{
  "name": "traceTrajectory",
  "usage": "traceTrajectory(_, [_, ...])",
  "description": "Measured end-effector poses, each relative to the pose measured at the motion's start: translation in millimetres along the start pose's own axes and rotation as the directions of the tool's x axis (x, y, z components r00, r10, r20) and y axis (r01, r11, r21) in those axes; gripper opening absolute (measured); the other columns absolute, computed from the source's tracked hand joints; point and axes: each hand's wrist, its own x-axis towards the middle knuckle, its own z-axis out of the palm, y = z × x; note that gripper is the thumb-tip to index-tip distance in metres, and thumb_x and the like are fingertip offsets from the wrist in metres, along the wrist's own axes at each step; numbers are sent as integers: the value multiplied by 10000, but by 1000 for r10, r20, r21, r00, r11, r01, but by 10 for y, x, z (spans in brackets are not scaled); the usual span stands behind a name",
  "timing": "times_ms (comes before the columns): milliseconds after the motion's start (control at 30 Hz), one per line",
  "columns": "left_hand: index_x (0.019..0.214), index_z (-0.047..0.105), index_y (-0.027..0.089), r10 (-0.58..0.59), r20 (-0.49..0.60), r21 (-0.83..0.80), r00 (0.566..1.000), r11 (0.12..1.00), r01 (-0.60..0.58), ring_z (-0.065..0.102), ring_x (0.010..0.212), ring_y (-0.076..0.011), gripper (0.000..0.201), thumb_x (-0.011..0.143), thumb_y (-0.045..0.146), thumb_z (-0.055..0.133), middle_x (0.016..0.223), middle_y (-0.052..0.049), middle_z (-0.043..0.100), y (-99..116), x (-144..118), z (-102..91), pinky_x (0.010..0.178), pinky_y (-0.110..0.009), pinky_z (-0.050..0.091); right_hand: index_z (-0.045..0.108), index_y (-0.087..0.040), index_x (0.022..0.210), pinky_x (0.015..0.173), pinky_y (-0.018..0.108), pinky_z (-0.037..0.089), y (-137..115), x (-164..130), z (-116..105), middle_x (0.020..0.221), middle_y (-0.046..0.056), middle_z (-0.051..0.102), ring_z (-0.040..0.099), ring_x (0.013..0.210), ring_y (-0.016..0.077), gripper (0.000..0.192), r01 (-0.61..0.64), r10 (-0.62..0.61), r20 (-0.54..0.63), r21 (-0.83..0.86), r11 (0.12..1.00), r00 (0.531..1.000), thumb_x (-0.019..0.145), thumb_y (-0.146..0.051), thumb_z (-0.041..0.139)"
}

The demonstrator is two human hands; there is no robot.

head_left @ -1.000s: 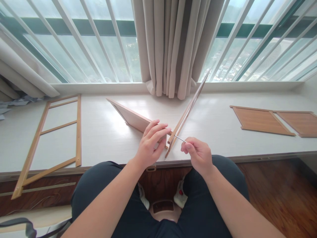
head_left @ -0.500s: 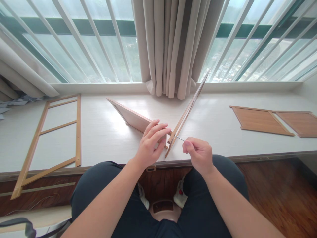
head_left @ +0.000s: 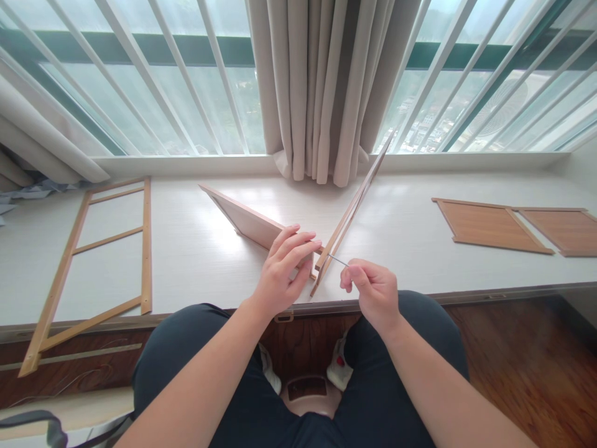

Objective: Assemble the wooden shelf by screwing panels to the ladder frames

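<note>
My left hand (head_left: 282,274) is closed round the near end of a light wooden panel (head_left: 254,218), which stands tilted on edge; the thumb is below and the fingers lie over the top. Its end meets a second wooden frame (head_left: 347,221), leaning up to the right, so the two form a V. In my right hand (head_left: 375,289) is a thin metal tool, apparently a hex key (head_left: 338,259). Its tip touches the side of the leaning frame near the joint; the part inside my fingers is hidden.
A ladder-like wooden frame (head_left: 147,249) lies at the left, overhanging the front edge of the white window ledge (head_left: 401,205). Joined brown panels (head_left: 489,227) lie at the right. A beige curtain (head_left: 317,93) hangs behind the work, before barred windows.
My right hand has rotated slightly round the tool, and its lower fingers have shifted a little to the left. The left hand and both wooden pieces stay almost where they were.
</note>
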Motion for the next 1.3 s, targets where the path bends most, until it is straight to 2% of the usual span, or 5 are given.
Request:
traceTrajectory(200, [1329,629,225,-1,3,-14,1000,1000,1,483,1471,-247,388,964,119,551,1390,-86,657,1,0,-7,1268,-524,432,636,-179,712,665,286,433,-41,40,-73,682,22,599,561,655,137,417,103,-98,51,-103,989,994,1039,-427,567])
traceTrajectory(333, [1321,629,226,-9,9,-3,1000,1000,9,484,1470,-247,367,974,137,546,1384,-86,659,16,11,-16,1261,-524,442,487,-169,599,574,269,322,-110,82,-77,574,-13,433,402,553,94,502,159,-158,27,-273,949,987,1044,-394,545])
traceTrajectory(500, [1324,625,224,-8,5,-10,1000,1000,8,473,1476,-252,377,965,126,563,1390,-84,654,26,12,-15,1262,-519,439,386,-168,553,534,275,247,-120,54,-9,548,-19,326,309,536,85,587,58,-61,-12,-199,978,998,1040,-457,538])
traceTrajectory(867, [1317,631,221,-11,-5,0,1000,1000,11,483,1466,-253,376,960,122,566,1384,-84,658,37,10,-8,1254,-516,448,425,-181,523,479,253,246,-120,-50,198,476,-21,375,318,469,81,613,-229,251,-67,234,945,966,1004,-521,592])
traceTrajectory(1300, [1339,621,231,-16,7,-25,1000,1000,16,473,1485,-257,403,959,110,562,1406,-79,651,-4,-16,12,1275,-544,419,668,-174,762,544,240,416,-51,15,-58,647,8,601,508,564,108,381,-85,85,-4,-7,996,996,974,-491,661])
